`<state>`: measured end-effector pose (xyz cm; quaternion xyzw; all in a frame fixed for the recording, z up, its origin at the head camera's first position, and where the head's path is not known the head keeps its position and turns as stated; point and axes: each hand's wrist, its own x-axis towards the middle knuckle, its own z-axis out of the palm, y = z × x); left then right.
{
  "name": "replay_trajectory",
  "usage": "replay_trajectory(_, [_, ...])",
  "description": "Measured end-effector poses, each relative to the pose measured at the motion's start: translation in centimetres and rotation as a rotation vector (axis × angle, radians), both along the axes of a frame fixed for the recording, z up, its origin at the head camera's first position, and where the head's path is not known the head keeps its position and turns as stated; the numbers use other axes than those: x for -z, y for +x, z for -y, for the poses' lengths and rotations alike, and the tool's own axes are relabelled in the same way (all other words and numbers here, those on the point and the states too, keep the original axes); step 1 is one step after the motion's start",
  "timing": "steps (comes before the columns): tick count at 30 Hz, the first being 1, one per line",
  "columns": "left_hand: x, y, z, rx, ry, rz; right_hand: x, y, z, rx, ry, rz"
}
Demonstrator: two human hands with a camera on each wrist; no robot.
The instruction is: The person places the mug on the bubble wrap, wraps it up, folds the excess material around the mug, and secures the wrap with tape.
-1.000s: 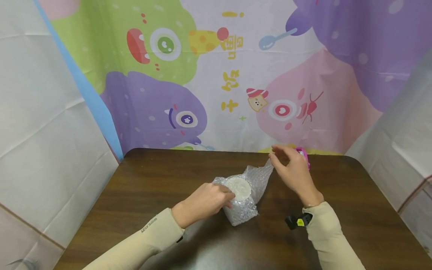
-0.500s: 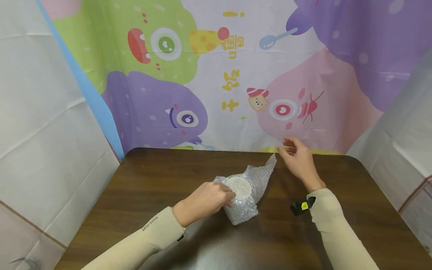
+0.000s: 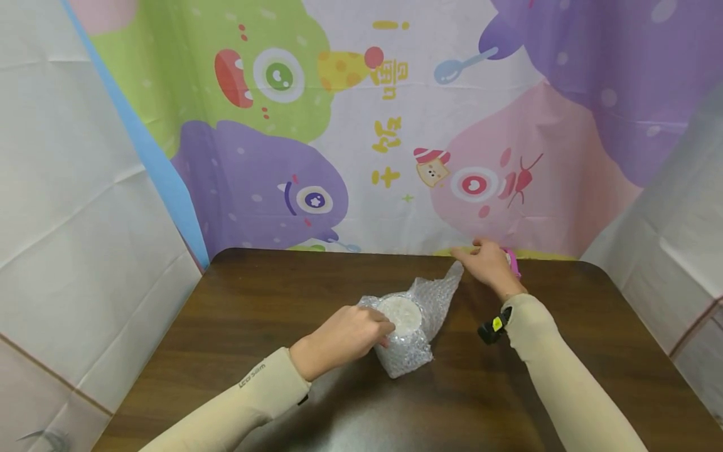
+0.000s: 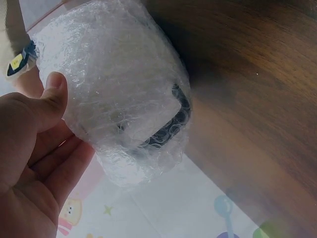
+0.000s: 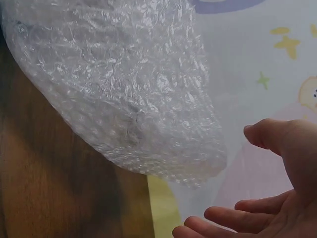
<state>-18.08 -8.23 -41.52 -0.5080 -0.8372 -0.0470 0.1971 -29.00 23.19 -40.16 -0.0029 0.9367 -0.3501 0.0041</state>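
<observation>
On the table stands a round thing with a pale disc-shaped top point(image 3: 402, 315), wrapped in bubble wrap point(image 3: 402, 359). A dark curved strip point(image 4: 171, 124) shows through the plastic in the left wrist view; the rest of what is inside is blurred by the wrap. My left hand point(image 3: 347, 339) grips the left side of the bundle near its top, thumb on one side and fingers on the other. A loose flap of wrap point(image 5: 163, 99) rises to the upper right. Beside its tip, my right hand point(image 3: 490, 267) has its fingers spread and holds nothing, apart from the plastic.
Behind my right hand, a pink object point(image 3: 513, 262) lies partly hidden near the back edge of the dark wooden table point(image 3: 254, 295). A printed cloth point(image 3: 384, 220) hangs right behind that edge. Pale sheets point(image 3: 85, 188) hang at both sides.
My right hand moved off the flap's tip to the upper right, then came back down and left close to it. The left hand and the bundle have stayed in place.
</observation>
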Motion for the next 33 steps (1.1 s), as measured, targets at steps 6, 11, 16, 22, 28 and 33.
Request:
replay_trajectory(6, [-0.1,0.1,0.0,-0.004,-0.006,-0.004,0.1,-0.7,0.4,-0.011,0.033,0.073])
replay_trajectory(11, [-0.1,0.0,0.1,-0.005,-0.006,-0.007,0.2,-1.4,0.4,-0.01,-0.032,0.223])
replay_trajectory(16, [0.0,0.0,0.0,-0.008,-0.004,-0.008,0.2,-1.9,0.5,0.018,-0.121,0.393])
replay_trajectory(22, [-0.1,0.0,-0.1,-0.012,0.002,-0.005,0.6,-2.1,1.0,0.042,-0.207,0.433])
replay_trajectory(28, [-0.1,0.0,0.0,-0.014,-0.002,-0.005,1.0,-2.0,1.5,0.018,-0.309,0.422])
replay_trajectory(33, [0.0,0.0,-0.1,-0.015,-0.009,-0.006,0.8,-1.5,1.8,-0.014,-0.347,0.37])
